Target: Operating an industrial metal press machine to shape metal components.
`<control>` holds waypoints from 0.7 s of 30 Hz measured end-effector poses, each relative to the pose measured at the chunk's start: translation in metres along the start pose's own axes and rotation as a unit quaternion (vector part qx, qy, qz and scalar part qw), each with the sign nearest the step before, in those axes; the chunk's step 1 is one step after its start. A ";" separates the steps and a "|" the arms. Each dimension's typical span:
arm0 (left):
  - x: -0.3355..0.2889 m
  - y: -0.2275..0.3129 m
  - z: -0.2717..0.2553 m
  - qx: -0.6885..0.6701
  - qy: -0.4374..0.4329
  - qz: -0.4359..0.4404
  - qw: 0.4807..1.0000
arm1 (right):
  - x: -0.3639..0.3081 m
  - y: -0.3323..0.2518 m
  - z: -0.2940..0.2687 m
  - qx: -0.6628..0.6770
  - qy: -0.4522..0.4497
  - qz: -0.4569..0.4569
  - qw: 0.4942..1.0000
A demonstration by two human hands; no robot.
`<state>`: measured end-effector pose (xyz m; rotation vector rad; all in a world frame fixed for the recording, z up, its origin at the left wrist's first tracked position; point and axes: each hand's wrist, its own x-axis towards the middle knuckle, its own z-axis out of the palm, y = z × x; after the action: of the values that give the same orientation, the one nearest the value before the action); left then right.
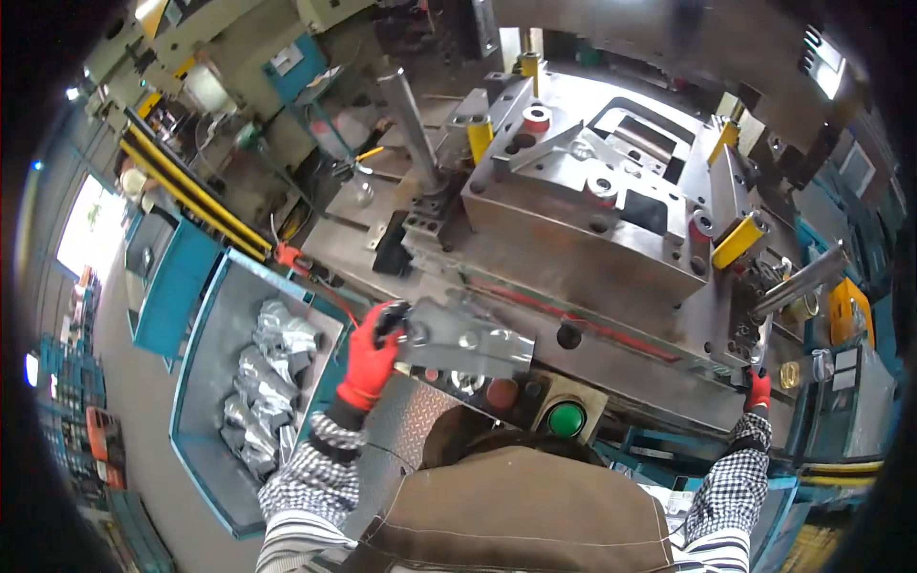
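My left hand (371,355), in a red glove with dark fingertips, grips the left end of a flat grey sheet-metal part (487,350). The part has holes in it and hangs over the front edge of the press bed, above a control box. Far to the right, my right hand (758,392), also in a red glove, is at the front right corner of a large steel die (573,245). Its dark fingertips point at the base of a guide post (800,281). Whether those fingers grip anything is too small to make out.
A blue-rimmed bin (196,420) at the left holds several shaped metal parts (263,382). A large green button (565,419) and a red button (501,392) sit before me. Another steel post (411,129) rises at the back left. Yellow cylinders (740,240) stand around the die.
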<state>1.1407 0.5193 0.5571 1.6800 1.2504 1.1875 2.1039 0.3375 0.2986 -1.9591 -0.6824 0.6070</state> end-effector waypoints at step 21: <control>-0.032 -0.098 0.045 0.360 0.064 -0.033 0.930 | -0.010 -0.057 0.005 -0.262 0.203 -0.082 0.940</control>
<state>1.1499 0.5144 0.4448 2.0586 1.9718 0.8461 2.0808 0.3571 0.3486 -2.3832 -0.7848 -0.1089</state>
